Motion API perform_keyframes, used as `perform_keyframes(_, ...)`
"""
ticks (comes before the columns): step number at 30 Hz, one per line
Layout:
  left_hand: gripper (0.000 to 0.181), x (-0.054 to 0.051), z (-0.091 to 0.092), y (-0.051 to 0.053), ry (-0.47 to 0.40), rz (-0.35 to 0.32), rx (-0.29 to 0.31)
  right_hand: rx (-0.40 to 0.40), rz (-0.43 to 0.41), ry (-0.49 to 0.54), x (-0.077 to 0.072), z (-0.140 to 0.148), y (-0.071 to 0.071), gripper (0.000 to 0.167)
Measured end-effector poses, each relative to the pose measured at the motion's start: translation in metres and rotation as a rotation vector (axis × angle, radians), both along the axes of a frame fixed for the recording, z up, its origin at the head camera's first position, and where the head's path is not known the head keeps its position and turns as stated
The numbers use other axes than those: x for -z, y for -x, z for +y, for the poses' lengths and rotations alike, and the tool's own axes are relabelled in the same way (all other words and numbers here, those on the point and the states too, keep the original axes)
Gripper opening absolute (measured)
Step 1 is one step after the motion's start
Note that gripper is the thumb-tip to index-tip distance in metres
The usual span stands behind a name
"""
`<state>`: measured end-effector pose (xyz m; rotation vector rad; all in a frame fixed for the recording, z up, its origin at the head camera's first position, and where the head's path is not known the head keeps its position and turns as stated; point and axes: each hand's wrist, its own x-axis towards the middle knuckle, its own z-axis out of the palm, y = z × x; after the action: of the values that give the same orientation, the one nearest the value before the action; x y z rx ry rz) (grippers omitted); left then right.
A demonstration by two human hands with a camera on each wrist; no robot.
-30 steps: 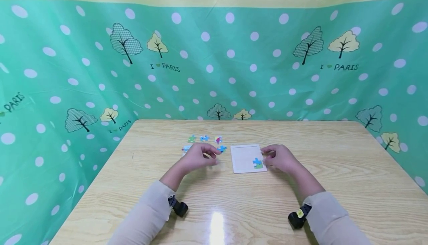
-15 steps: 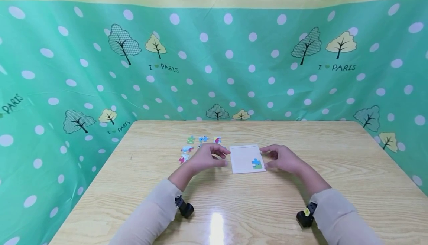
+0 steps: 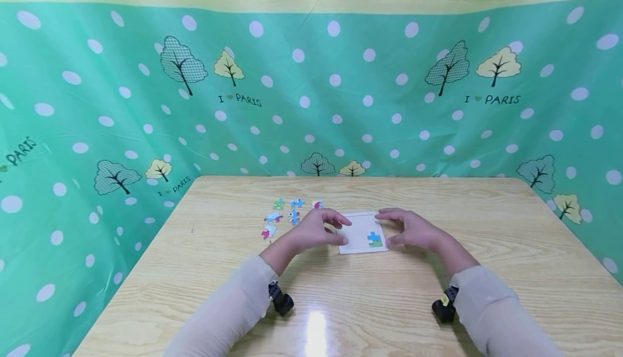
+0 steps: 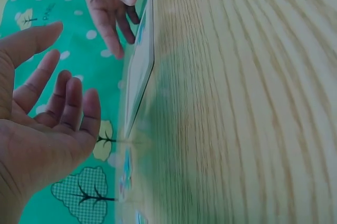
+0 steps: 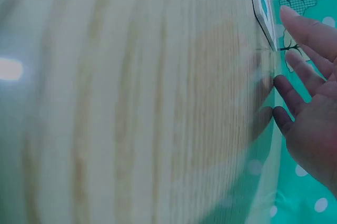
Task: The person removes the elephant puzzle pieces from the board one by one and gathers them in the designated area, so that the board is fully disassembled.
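A thin white puzzle tray lies flat on the table in the head view. One blue and green jigsaw piece sits in its lower right corner. My left hand hovers over the tray's left edge, fingers loosely bent and thumb apart. In the left wrist view that hand holds nothing. At the tray's right edge is my right hand, its fingertips overlapping the rim; contact cannot be told. The right wrist view shows this hand with relaxed, spread fingers and nothing in them.
Several loose jigsaw pieces lie left of the tray, among them a green piece, a blue piece and a red and white piece. A polka-dot curtain hangs behind the wooden table.
My left hand has moved right, from beside the loose pieces to over the tray's left edge, uncovering some pieces. My right hand stays near the tray's right edge, fingers slightly more spread.
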<state>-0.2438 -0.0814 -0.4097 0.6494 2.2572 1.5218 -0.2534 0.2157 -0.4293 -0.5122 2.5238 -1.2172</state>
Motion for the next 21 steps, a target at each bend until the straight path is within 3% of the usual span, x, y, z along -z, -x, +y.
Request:
perform_keyframes(14, 0.042, 0.006, 0.024, 0.006, 0.132, 0.008, -0.006, -0.102, -0.029, -0.032, 0.004, 0.001, 0.009, 0.082)
perform_keyframes(21, 0.038, 0.011, 0.038, 0.012, 0.193, 0.006, -0.012, -0.142, 0.007, -0.05, 0.005, 0.002, 0.01, 0.079)
